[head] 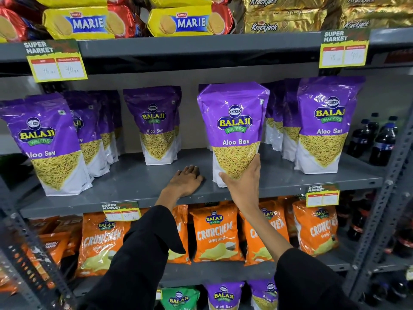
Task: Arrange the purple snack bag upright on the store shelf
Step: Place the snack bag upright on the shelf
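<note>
The purple bag [233, 130] stood upright near the front edge of the grey shelf [134, 180], between two other rows of the same bags. The right hand [242, 182] held its lower front, thumb and fingers spread against the pack; whether the bag's base sat fully on the shelf was hard to tell, since the hand covered that corner. The left hand [186, 179] lay flat and empty on the shelf just beside it. Judging from this, the risk was a forward topple: the bag was tall and soft, so letting go before the base settled flat could tip it off the edge.
</note>
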Demonstrator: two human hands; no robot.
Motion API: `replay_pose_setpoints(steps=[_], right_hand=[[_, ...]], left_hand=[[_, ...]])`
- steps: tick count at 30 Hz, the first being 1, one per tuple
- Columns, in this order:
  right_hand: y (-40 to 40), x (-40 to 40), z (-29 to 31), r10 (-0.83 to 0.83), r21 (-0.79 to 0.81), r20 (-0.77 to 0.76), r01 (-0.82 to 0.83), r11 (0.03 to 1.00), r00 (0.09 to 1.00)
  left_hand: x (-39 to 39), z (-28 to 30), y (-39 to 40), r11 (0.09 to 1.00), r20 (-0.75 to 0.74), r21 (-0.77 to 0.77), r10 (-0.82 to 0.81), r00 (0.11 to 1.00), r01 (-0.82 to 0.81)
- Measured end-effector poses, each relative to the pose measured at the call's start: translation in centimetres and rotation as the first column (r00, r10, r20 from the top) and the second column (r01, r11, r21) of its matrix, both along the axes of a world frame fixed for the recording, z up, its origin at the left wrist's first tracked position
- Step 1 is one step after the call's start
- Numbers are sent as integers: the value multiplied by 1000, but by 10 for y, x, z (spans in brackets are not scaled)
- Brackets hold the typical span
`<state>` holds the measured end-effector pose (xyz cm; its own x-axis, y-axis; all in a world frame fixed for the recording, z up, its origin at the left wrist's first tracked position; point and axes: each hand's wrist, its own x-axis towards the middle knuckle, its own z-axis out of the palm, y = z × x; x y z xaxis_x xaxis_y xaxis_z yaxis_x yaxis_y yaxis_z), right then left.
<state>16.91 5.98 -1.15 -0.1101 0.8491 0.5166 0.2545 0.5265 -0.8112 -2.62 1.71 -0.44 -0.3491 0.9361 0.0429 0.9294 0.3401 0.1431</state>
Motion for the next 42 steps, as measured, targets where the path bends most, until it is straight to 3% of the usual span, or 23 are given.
replay_pose_setpoints(steps=[12, 42], right_hand=[[11, -30, 11, 19, -63, 37, -16, 998, 999], [23, -24, 5, -43, -25, 98, 46, 999, 994]], left_hand=[[8, 6, -8, 1000, -26, 11, -10, 1000, 10], [4, 3, -6, 999, -7, 34, -6, 1000, 7]])
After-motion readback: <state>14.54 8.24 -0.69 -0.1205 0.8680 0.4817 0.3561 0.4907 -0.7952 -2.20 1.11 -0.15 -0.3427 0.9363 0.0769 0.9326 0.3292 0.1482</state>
